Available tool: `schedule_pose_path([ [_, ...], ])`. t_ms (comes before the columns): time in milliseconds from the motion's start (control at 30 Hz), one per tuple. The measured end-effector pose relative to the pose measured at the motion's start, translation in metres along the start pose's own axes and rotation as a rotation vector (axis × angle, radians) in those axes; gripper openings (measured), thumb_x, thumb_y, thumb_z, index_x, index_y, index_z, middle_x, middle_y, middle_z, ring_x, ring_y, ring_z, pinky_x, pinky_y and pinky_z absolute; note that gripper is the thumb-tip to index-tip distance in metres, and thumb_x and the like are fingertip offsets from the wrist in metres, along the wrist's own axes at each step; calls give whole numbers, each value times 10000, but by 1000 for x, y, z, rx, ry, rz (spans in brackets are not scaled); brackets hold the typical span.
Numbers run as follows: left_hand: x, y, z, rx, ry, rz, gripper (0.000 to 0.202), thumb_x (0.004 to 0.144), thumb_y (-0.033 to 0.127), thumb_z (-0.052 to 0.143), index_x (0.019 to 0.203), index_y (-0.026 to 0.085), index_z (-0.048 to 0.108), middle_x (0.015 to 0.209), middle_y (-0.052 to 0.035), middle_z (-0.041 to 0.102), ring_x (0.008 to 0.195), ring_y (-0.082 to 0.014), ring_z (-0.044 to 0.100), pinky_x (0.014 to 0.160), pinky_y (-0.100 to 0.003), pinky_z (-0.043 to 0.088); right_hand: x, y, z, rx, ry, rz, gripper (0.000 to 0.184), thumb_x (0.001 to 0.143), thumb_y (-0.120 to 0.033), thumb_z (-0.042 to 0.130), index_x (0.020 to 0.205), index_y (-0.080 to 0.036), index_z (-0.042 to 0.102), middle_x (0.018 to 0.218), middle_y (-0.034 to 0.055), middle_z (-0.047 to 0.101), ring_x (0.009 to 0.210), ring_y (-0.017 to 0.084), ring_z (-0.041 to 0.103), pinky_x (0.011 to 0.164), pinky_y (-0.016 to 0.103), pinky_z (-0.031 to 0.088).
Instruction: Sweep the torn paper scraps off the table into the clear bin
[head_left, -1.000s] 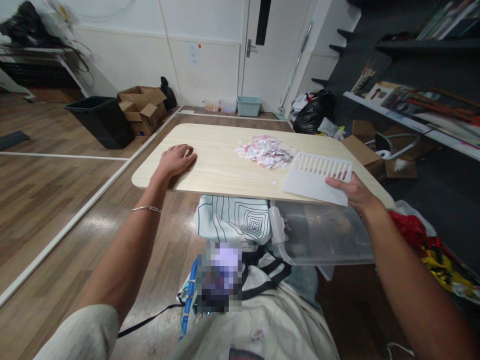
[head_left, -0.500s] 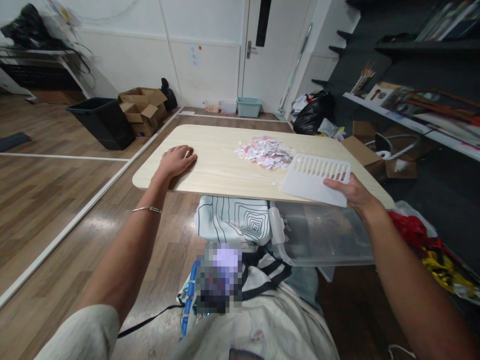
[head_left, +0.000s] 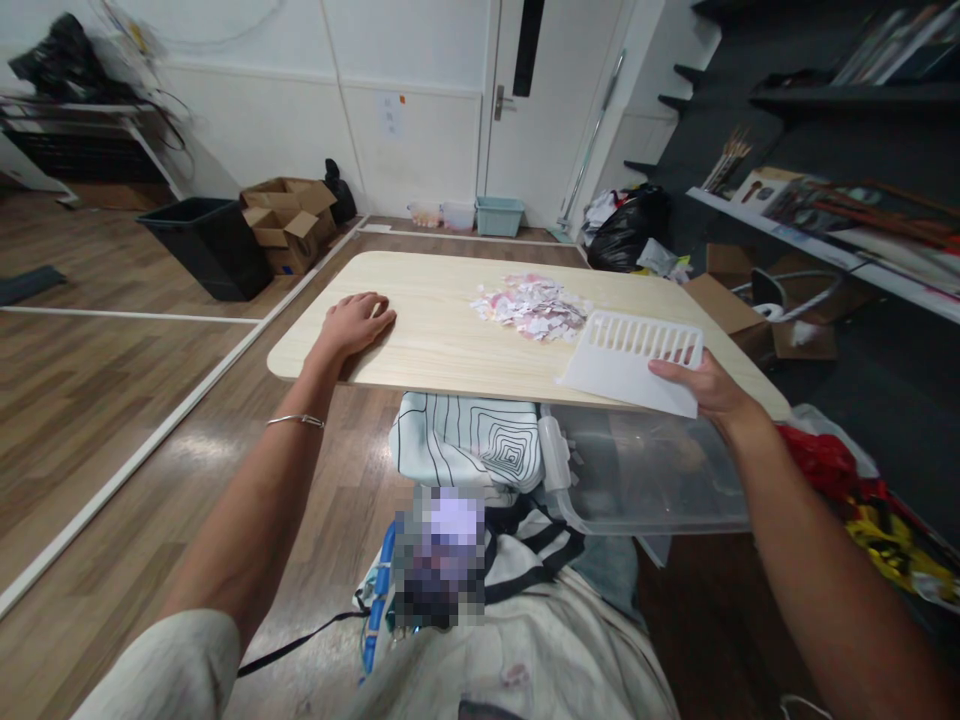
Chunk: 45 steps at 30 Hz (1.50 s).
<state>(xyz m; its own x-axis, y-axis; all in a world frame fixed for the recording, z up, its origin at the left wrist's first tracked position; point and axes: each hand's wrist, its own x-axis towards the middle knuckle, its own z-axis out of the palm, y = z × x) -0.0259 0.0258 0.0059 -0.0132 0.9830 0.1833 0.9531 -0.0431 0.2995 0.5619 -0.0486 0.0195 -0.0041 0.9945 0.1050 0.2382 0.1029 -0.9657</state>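
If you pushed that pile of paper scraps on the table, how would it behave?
The paper scraps would probably spread rather than move as one, being loose in a heap. Each looks small and thin, so likely light. They may slide easily, since the table looks smooth.

Watching from afar, I have my left arm (head_left: pixel 259 500) stretched forward, the left hand (head_left: pixel 358 322) lowered with its back upward, fingers loosely bent and turned rightward. My right arm (head_left: pixel 810 540) slants inward, ending at the right hand (head_left: pixel 716 388), which grips, thumb (head_left: pixel 670 369) on top pointing left, other fingers mostly hidden. I hold both hands well apart.
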Motion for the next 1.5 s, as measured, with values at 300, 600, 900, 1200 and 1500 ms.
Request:
schedule_pose_path([
  [300,1,0,0,-26,6,2,517,1134,510,528,1475,255,822,1754,-163,749,1653,-437,629,1388,-628,466,3,5,-3,70,52,65,653,551,-556,1185,1081,-342,868,1139,20,967,1020,365,927,874,474,787],
  [600,2,-4,2,-38,8,7,557,1126,530,518,1501,239,811,1764,-184,739,1659,-449,626,1387,-653,464,2,6,-7,38,30,102,618,570,-556,1175,1061,-332,872,1075,30,961,898,347,910,801,469,776],
  [900,2,-4,2,-42,9,0,551,1120,535,524,1507,272,814,1736,-170,752,1627,-454,630,1373,-677,459,3,4,-1,16,37,43,599,587,-567,1176,1058,-355,873,1130,23,967,1098,398,936,969,549,816],
  [1200,4,-6,5,-52,18,1,526,1103,561,532,1444,287,824,1726,-147,761,1622,-430,633,1385,-640,467,8,3,7,-31,79,-24,585,616,-601,1175,1055,-353,878,1183,26,974,1148,387,938,1074,539,798],
  [1500,2,-3,1,-81,22,12,466,1082,540,561,1371,299,836,1661,-150,795,1591,-450,639,1366,-667,468,1,0,5,2,49,-17,610,567,-599,1197,1022,-354,872,1072,2,970,984,379,938,901,533,816],
])
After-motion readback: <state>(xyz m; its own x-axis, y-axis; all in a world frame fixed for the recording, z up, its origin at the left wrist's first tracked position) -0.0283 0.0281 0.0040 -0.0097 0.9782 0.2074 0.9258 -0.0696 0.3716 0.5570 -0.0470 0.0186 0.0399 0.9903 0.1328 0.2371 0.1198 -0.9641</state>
